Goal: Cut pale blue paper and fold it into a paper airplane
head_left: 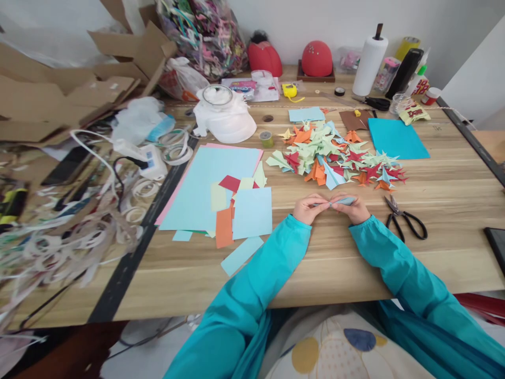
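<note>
Wood-grained counter (335, 268). Carries, near the middle, a multicoloured heap of folded paper figures (320, 149). Bears a bright blue sheet (398, 139) just beside the heap on the right, and black-handled pliers (400, 213) nearer the front. Supports, on the left, a stack of large sheets (197, 184) and a separate light-blue strip (242, 256). Also holds, farther back, a small spool (266, 139), a roll of black tape (339, 91) and a white cylinder (370, 66).
</note>
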The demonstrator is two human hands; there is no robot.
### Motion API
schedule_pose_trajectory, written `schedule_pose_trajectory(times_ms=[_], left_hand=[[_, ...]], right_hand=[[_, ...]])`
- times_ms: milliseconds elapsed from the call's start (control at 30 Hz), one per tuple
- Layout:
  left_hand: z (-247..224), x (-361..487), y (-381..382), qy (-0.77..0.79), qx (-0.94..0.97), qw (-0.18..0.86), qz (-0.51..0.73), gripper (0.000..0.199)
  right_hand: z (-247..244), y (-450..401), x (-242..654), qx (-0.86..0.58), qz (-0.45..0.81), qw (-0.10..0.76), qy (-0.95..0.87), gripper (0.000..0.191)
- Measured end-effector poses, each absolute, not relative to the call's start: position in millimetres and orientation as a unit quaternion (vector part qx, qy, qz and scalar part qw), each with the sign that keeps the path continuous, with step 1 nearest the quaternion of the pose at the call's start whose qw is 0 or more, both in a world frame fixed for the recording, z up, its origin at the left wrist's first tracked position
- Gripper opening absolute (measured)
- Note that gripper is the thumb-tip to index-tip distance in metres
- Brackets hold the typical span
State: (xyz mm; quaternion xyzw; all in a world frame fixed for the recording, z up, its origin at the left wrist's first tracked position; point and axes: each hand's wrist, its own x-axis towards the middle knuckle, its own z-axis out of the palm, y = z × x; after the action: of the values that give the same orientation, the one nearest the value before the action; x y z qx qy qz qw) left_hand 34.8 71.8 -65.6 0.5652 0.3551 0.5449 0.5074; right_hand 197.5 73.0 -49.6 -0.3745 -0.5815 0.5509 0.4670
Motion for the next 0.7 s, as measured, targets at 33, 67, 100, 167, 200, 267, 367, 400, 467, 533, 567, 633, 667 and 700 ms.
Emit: schedule_pose_trajectory(times_ms=[33,67,100,167,200,267,367,400,467,533,567,633,667,700], left_hand=[[-65.2,34.5,71.8,0.359,0.559,0.510,0.547,0.012],[-64.9,34.3,71.7,0.363,0.554,0.512,0.548,0.013],[-64.7,34.1,71.7,0.367,0.549,0.512,0.549,0.013],[-64.7,34.2,71.6,0.373,0.545,0.510,0.551,0.014],[-64.7,34.5,71.5,0.375,0.546,0.507,0.551,0.015],[-64.6,35.2,70.9,0.378,0.549,0.501,0.552,0.015],[-63.1,36.4,69.1,0.380,0.557,0.490,0.553,0.014],[-62.3,36.7,68.5,0.382,0.559,0.486,0.552,0.014],[-61.1,36.8,67.5,0.387,0.562,0.479,0.552,0.013],[-60.5,36.6,67.2,0.389,0.564,0.475,0.553,0.013],[-60.4,36.4,67.3,0.390,0.564,0.475,0.552,0.013],[-60.8,35.7,68.0,0.389,0.562,0.480,0.551,0.015],[-61.1,35.3,68.4,0.387,0.561,0.484,0.548,0.016],[-61.3,34.8,68.9,0.385,0.561,0.490,0.546,0.016]], right_hand=[[-49.5,72.5,196.9,-0.382,0.550,0.466,-0.578,0.011],[-49.4,71.9,196.3,-0.392,0.549,0.465,-0.573,0.012],[-49.3,71.4,195.5,-0.403,0.547,0.465,-0.568,0.013],[-49.3,70.8,194.2,-0.418,0.541,0.470,-0.559,0.015],[-49.4,70.7,193.8,-0.419,0.537,0.473,-0.558,0.015],[-49.8,70.9,193.7,-0.414,0.529,0.476,-0.567,0.015],[-50.2,71.4,194.3,-0.410,0.518,0.473,-0.583,0.014],[-50.0,71.5,194.4,-0.409,0.515,0.471,-0.588,0.015],[-49.2,71.2,194.3,-0.407,0.511,0.466,-0.597,0.015],[-47.9,70.6,193.8,-0.407,0.504,0.462,-0.605,0.016],[-47.3,70.3,193.5,-0.408,0.500,0.461,-0.609,0.017],[-46.3,69.9,193.0,-0.409,0.496,0.458,-0.613,0.017],[-46.0,69.7,192.8,-0.410,0.497,0.457,-0.613,0.018],[-45.8,69.5,192.6,-0.411,0.499,0.456,-0.611,0.018]])
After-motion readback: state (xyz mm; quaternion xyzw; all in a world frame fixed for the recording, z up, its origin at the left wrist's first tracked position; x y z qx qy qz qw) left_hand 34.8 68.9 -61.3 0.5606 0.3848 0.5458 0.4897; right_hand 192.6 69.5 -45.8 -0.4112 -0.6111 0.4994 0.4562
